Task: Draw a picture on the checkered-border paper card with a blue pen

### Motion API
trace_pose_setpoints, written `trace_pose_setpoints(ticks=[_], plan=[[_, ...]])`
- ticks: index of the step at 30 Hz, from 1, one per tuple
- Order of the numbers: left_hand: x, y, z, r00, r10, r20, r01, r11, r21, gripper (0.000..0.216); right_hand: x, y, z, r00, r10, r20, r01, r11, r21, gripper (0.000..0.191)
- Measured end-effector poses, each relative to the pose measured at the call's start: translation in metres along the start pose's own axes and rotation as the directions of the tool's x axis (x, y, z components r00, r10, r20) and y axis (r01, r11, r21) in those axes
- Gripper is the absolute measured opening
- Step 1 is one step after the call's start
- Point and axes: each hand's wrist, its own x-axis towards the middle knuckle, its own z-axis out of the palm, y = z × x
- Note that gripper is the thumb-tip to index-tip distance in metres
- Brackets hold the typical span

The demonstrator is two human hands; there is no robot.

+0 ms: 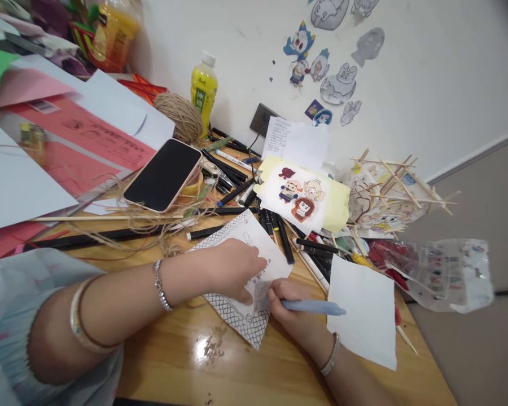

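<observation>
Firstly, at left, papers (114, 107) lie on the wooden table (173, 361), and a phone (163, 175) beside them. Then the left hand (235, 268) rests on the drawing (260, 285), thumb spread away from the fingers; this drawing lies slantwise before scattered markers (284, 239). The right hand (294, 307) grips a pen (313, 307). Behind, cut-outs (338, 87) are on the white wall (245, 45). Farther right are a sheet (362, 310), a stick frame (400, 197) and a plastic bag (444, 276).

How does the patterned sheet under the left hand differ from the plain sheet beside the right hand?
The patterned sheet carries crosshatching and line drawings; the plain sheet shows no marks on its visible side. The left hand covers part of the patterned sheet, while the plain sheet lies mostly uncovered. Both are white paper.
</observation>
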Motion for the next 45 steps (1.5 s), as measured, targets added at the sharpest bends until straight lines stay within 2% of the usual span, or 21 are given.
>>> trace_pose_setpoints(ticks=[9,18,23,27,42,45], plan=[[0.0018,0.0,0.0015,1.0,0.01,-0.01,-0.01,1.0,0.005,0.047,-0.0019,0.0043,0.0013,0.999,-0.018,-0.032,0.019,1.0,0.023,0.032],[0.0001,-0.0008,0.0013,1.0,0.005,-0.004,-0.005,1.0,0.004,0.045,-0.0016,0.0032,0.0021,0.996,-0.073,0.042,0.07,0.996,0.058,0.033],[-0.0002,-0.0007,-0.0001,1.0,-0.006,0.011,0.006,1.0,-0.012,0.044,-0.0028,0.0016,0.0011,1.0,0.012,0.018,-0.011,1.0,-0.027,0.031],[-0.0004,-0.0011,0.0005,1.0,0.002,-0.002,-0.002,1.0,-0.023,0.044,-0.0043,0.001,0.0005,0.999,0.044,-0.009,-0.044,0.999,0.006,0.03],[0.0011,-0.0021,0.0003,1.0,0.021,-0.013,-0.022,1.0,-0.01,0.044,-0.0017,0.0021,0.002,0.994,-0.093,0.052,0.092,0.996,0.018,0.033],[0.0003,-0.0012,-0.0008,1.0,0.014,-0.004,-0.014,1.0,-0.02,0.044,-0.0032,0.0027,0.0023,0.998,-0.057,0.034,0.058,0.998,-0.03,0.032]])
